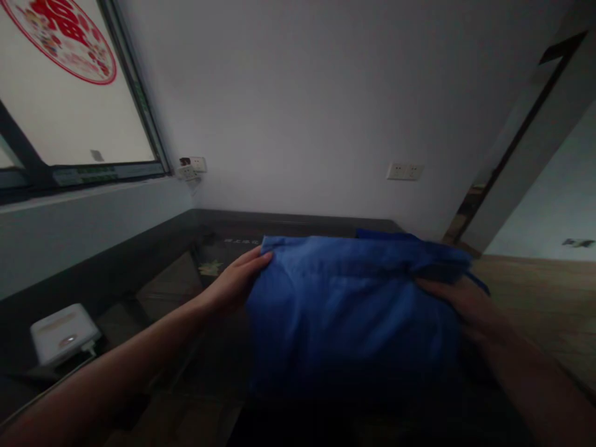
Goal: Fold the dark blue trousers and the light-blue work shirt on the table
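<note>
A blue cloth [349,304] is held up in front of me, with a folded upper edge and soft creases down its face. My left hand [238,278] pinches its upper left corner, the thumb lying on the near side. At the upper right, my right hand [465,303] grips the gathered edge, its thumb pressed over the front. A thin dark strip sticks out beside that hand. The lower part of the cloth fades into shadow, and whether it is a garment or a bag I cannot tell.
Behind the cloth is a dark glossy table [298,218] against a pale wall. On the left lies a white box-like device [65,332] with a cable plugged in. Wall sockets [405,171] sit above the table, a window [69,112] is at upper left, and wooden floor [544,298] shows at right.
</note>
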Demonstrator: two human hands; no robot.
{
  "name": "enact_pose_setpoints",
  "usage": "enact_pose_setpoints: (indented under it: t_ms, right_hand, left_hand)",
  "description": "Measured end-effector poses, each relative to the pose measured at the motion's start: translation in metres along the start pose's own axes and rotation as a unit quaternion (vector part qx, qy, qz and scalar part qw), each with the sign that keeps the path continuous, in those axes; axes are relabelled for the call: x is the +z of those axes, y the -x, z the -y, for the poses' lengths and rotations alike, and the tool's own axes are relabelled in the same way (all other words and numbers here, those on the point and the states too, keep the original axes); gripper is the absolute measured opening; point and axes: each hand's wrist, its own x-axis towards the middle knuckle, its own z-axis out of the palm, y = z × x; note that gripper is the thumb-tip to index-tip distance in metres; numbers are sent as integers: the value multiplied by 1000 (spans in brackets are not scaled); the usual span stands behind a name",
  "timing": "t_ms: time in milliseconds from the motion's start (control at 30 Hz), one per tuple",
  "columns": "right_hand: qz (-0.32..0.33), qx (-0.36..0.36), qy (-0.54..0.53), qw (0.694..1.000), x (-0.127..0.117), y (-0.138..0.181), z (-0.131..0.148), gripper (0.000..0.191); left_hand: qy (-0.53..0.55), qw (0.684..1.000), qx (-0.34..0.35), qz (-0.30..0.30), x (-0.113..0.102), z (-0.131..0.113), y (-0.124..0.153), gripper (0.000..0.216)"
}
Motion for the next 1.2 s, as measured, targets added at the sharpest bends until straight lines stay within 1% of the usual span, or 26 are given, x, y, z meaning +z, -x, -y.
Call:
enact_pose_setpoints:
  t_ms: [33, 67, 100, 133, 167, 233, 267, 333, 367, 400, 500, 600, 700, 800, 900, 967, 1000, 1067, 1133, 1200]
  right_hand:
    - [-12, 34, -39, 999, 8, -19, 3, 39]
    - [-25, 71, -76, 994, 16, -39, 4, 39]
    - [-36, 102, -106, 988, 23, -59, 1, 39]
    - [-44, 125, -123, 983, 29, -79, -5, 37]
    - [-46, 145, -136, 979, 35, -97, -14, 35]
    - [-37, 184, -154, 970, 45, -126, -39, 29]
    - [-27, 203, -160, 966, 50, -137, -53, 25]
    - [-4, 236, -151, 960, 60, -150, -85, 20]
    - [9, 249, -127, 960, 66, -153, -101, 19]
    - [21, 255, -94, 962, 72, -154, -116, 20]
    - [38, 255, 15, 966, 88, -150, -153, 23]
    - [28, 262, 58, 963, 98, -145, -174, 25]
    - [24, 268, 78, 960, 99, -144, -185, 27]
    - [31, 268, 94, 958, 96, -142, -189, 35]
    - [52, 278, 66, 957, 91, -140, -189, 49]
    - [58, 281, 63, 956, 89, -140, -187, 51]
    - [57, 275, 84, 956, 89, -140, -185, 49]
    - [47, 247, 166, 954, 88, -142, -182, 41]
    - [38, 219, 251, 942, 90, -144, -181, 35]
    - [31, 212, 306, 928, 92, -145, -183, 32]
  left_hand:
    - [50, 998, -34, -11, 9, -12, -26, 45]
    - [90, 993, -70, -21, 15, -16, -46, 45]
    - [119, 987, -107, -28, 20, -15, -60, 45]
    - [135, 981, -135, -30, 22, -8, -73, 45]
    - [138, 978, -152, -27, 23, 2, -84, 45]
    - [107, 983, -147, -39, 21, 30, -106, 43]
    - [68, 987, -139, -51, 19, 45, -117, 41]
    - [-50, 987, -138, -70, 15, 73, -138, 34]
    - [-113, 980, -145, -75, 13, 86, -146, 31]
    - [-154, 973, -151, -80, 13, 98, -152, 28]
    - [-226, 955, -166, -92, 13, 131, -158, 18]
    - [-275, 942, -167, -99, 14, 157, -154, 13]
    - [-298, 936, -158, -97, 11, 174, -153, 26]
    - [-298, 938, -157, -79, 1, 181, -160, 33]
    - [-281, 942, -172, -66, -10, 183, -168, 35]
    - [-258, 947, -180, -63, -16, 182, -171, 38]
    - [-248, 950, -180, -58, -18, 182, -172, 38]
    - [-243, 954, -168, -43, -20, 182, -173, 36]
    - [-252, 957, -138, -35, -20, 183, -174, 31]
    - [-254, 961, -106, -33, -18, 186, -173, 28]
